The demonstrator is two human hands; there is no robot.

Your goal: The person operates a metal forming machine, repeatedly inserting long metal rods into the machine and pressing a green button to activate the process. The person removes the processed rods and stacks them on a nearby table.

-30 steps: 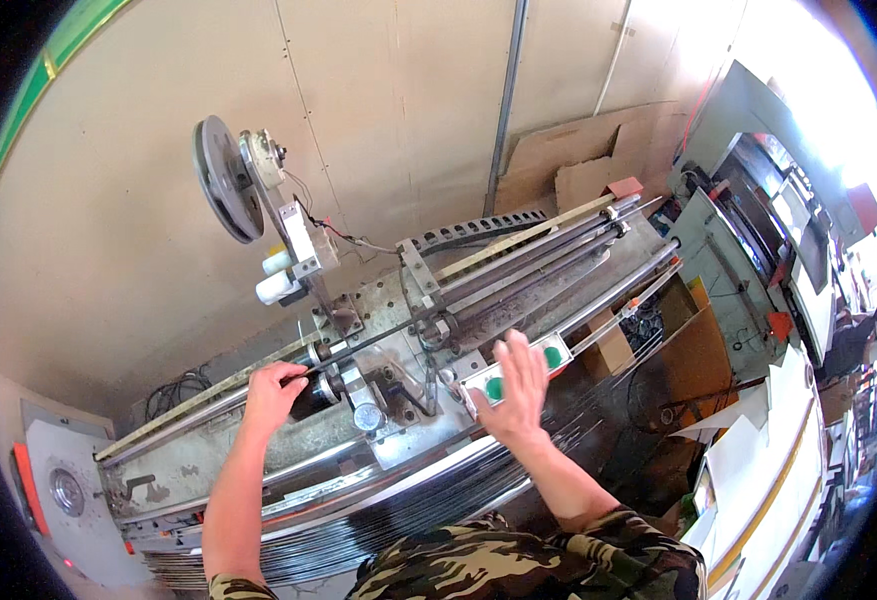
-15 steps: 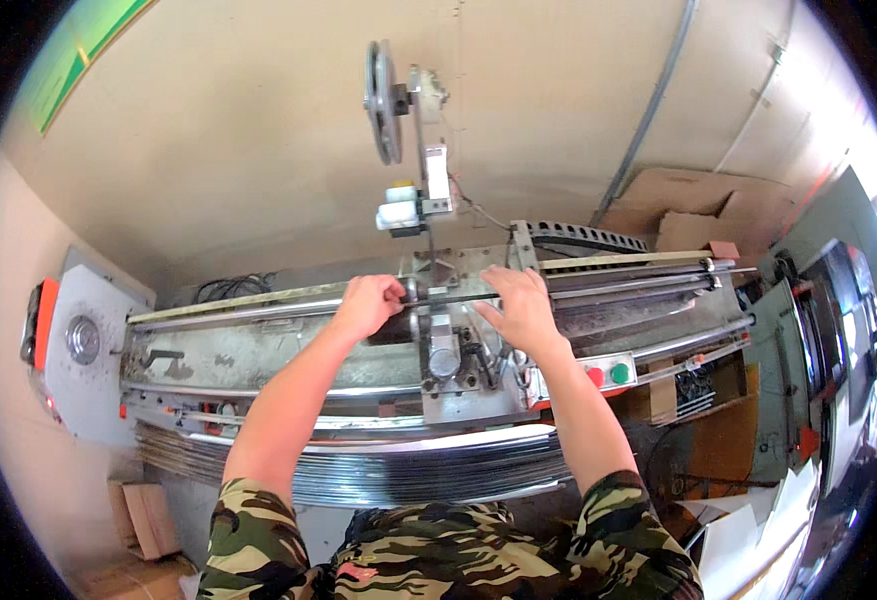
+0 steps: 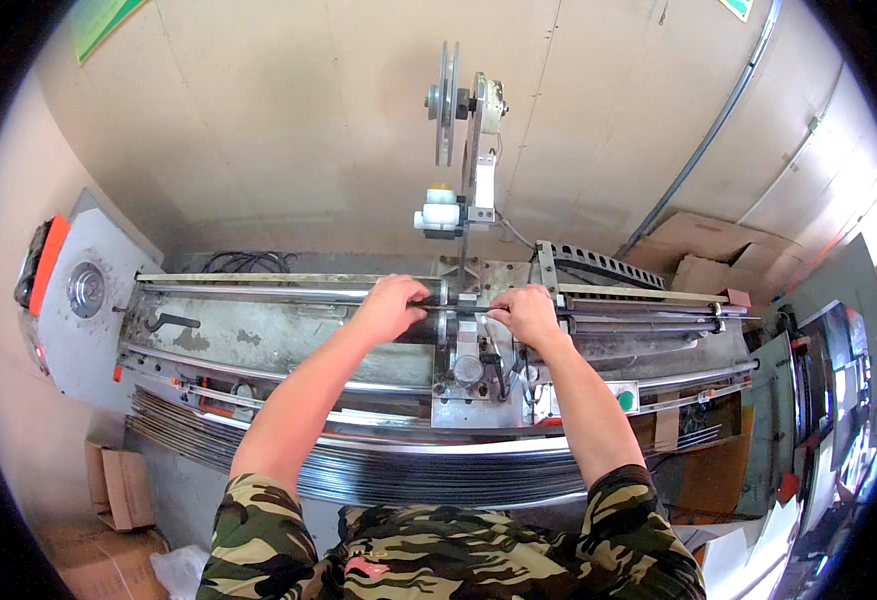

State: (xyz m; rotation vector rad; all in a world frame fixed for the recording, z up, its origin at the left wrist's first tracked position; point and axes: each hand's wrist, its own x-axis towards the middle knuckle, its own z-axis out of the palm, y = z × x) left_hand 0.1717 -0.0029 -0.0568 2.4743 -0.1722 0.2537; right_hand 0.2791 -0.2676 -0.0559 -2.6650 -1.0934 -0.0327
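My left hand (image 3: 390,309) has its fingers curled in a pinch at a thin dark metal rod (image 3: 475,308), left of the machine's middle carriage (image 3: 468,395). On the carriage's right side my right hand (image 3: 530,318) is closed on the same rod, thumb and fingers together. The rod lies level across the carriage between both hands, and my fingers partly hide it. Below the rod, a round metal knob (image 3: 467,371) and a dark lever (image 3: 499,375) sit on the carriage.
A bundle of long thin rods (image 3: 438,475) lies between me and the machine. A pulley wheel (image 3: 446,105) rises on a post behind. A green button (image 3: 625,400) sits right of my forearm. At left stands a plate with a round chuck (image 3: 86,289); cardboard boxes (image 3: 126,485) lie below.
My right hand's spread fingers have closed on the rod. My left hand stays curled at the rod. The whole view has shifted, so the machine appears farther right.
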